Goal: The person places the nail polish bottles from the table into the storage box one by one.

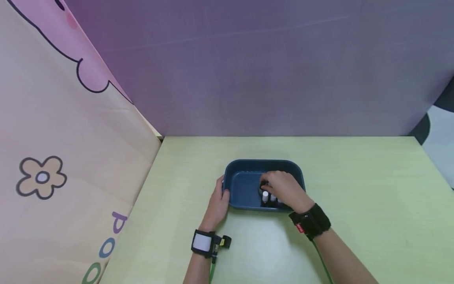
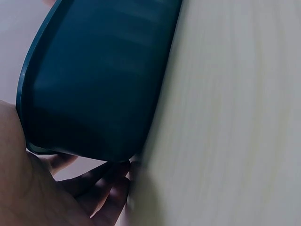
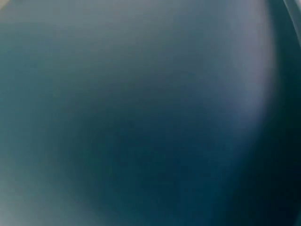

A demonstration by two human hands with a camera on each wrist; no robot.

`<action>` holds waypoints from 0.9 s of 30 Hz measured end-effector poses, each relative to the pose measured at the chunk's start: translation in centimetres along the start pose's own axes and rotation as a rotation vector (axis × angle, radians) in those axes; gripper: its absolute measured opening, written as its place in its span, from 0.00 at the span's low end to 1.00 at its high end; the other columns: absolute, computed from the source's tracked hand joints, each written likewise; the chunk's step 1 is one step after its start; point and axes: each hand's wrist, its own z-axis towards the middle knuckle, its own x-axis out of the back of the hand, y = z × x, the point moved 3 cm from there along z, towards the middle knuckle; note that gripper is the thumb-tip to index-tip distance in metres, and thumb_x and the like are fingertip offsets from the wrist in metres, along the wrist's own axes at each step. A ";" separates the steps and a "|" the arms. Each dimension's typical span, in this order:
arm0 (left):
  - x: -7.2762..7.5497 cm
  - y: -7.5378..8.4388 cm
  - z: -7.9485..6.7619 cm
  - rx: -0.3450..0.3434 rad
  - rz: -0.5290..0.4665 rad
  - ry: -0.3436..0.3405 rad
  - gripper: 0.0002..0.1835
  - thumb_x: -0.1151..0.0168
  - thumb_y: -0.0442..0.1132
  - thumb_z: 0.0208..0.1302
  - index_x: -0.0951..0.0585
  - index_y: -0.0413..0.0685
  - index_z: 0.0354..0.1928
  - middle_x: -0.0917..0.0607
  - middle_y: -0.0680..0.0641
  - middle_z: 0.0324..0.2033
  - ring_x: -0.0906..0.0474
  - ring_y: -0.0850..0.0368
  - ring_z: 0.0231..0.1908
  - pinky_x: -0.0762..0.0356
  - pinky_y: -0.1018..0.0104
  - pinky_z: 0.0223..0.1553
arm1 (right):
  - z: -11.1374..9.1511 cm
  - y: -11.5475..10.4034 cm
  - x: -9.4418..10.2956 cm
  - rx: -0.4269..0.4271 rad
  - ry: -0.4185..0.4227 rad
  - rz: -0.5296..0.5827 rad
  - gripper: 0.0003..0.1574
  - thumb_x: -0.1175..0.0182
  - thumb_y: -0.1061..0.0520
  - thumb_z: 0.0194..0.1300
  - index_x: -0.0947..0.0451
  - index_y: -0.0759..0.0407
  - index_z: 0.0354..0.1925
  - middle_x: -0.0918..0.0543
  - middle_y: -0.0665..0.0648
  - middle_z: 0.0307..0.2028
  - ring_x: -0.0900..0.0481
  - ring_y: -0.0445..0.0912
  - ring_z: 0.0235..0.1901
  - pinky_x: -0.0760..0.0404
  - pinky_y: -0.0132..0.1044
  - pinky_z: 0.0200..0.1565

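A dark blue plastic bin (image 1: pixel 242 191) with rounded corners sits on the table. My left hand (image 1: pixel 217 203) grips its left end, thumb at the rim and fingers along the outer wall; the left wrist view shows those fingers (image 2: pixel 113 193) reaching low against the end wall. Inside the bin's right half, my right hand (image 1: pixel 285 189) reaches down with bent fingers, pinching a small dark thing (image 1: pixel 264 183) mostly hidden by them. Just below the fingers stand several small dark bottles with white caps (image 1: pixel 265 196), partly covered by the hand. The right wrist view is a blur of blue.
The bin rests on a pale green table (image 1: pixel 372 197). A purple-grey cloth wall (image 1: pixel 269 79) rises behind the table's far edge, and a printed curtain (image 1: pixel 81 157) runs along the left side. Green cables trail from both wrist straps.
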 end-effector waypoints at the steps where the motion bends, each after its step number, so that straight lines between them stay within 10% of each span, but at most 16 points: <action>1: 0.0 0.0 0.0 0.000 -0.001 -0.001 0.26 0.62 0.43 0.69 0.45 0.67 0.68 0.39 0.55 0.66 0.45 0.60 0.65 0.45 0.57 0.62 | -0.1 0.0 0.0 -0.002 0.003 -0.004 0.09 0.38 0.54 0.56 0.19 0.52 0.37 0.20 0.48 0.32 0.27 0.35 0.26 0.29 0.29 0.28; 16: 0.9 1.1 0.3 -0.080 0.283 0.043 0.29 0.57 0.44 0.67 0.45 0.51 0.70 0.35 0.46 0.64 0.39 0.53 0.63 0.41 0.59 0.60 | -3.8 -0.1 2.6 0.032 0.212 -0.066 0.23 0.41 0.49 0.58 0.24 0.59 0.49 0.23 0.55 0.42 0.25 0.47 0.42 0.25 0.38 0.37; 27: 1.8 2.3 0.0 -0.223 0.601 0.156 0.33 0.64 0.60 0.68 0.44 0.53 0.70 0.44 0.41 0.69 0.46 0.45 0.66 0.49 0.50 0.63 | -7.0 1.6 2.1 -0.125 0.119 -0.005 0.48 0.56 0.31 0.63 0.48 0.60 0.69 0.42 0.66 0.65 0.44 0.60 0.63 0.45 0.54 0.61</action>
